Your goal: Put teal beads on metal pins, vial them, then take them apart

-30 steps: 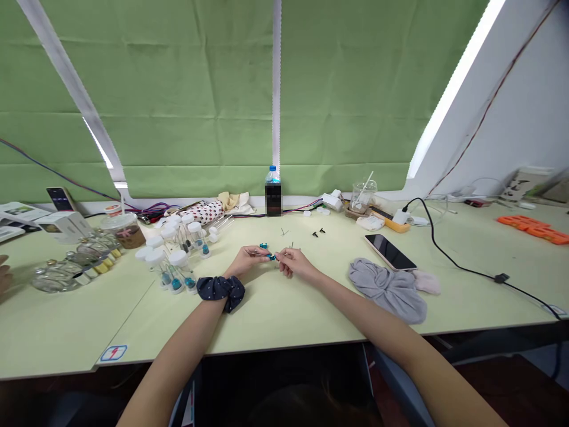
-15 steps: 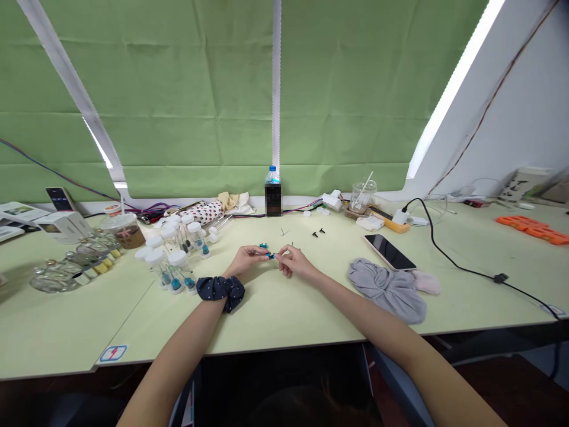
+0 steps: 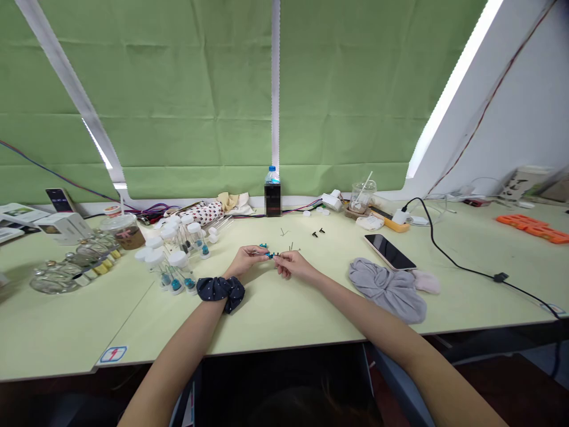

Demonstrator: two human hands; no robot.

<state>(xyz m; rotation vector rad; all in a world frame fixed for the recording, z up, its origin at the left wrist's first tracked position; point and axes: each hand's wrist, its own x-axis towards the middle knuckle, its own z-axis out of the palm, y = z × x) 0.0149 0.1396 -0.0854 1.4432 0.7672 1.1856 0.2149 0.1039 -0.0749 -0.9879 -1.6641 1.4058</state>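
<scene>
Both hands meet over the middle of the pale green desk [image 3: 284,314]. My left hand [image 3: 243,261], with a dark dotted scrunchie [image 3: 221,290] on its wrist, pinches a small blue part [image 3: 269,255] with thin metal legs. My right hand [image 3: 291,263] is closed in a pinch at the other side of the same blue part, fingertips touching it. Another small blue part [image 3: 263,245] lies on the desk just beyond the hands, beside a few loose thin pins [image 3: 291,245].
Several white-capped clear vials [image 3: 174,255] stand left of the hands, glass bottles [image 3: 66,270] further left. A grey cloth [image 3: 386,289] and phone [image 3: 390,251] lie to the right, a black cable [image 3: 462,267] beyond. A water bottle [image 3: 272,193] stands at the back.
The hands stayed in place; my right hand shifted slightly left, closer to the blue part. A hand at the far left edge has gone from view.
</scene>
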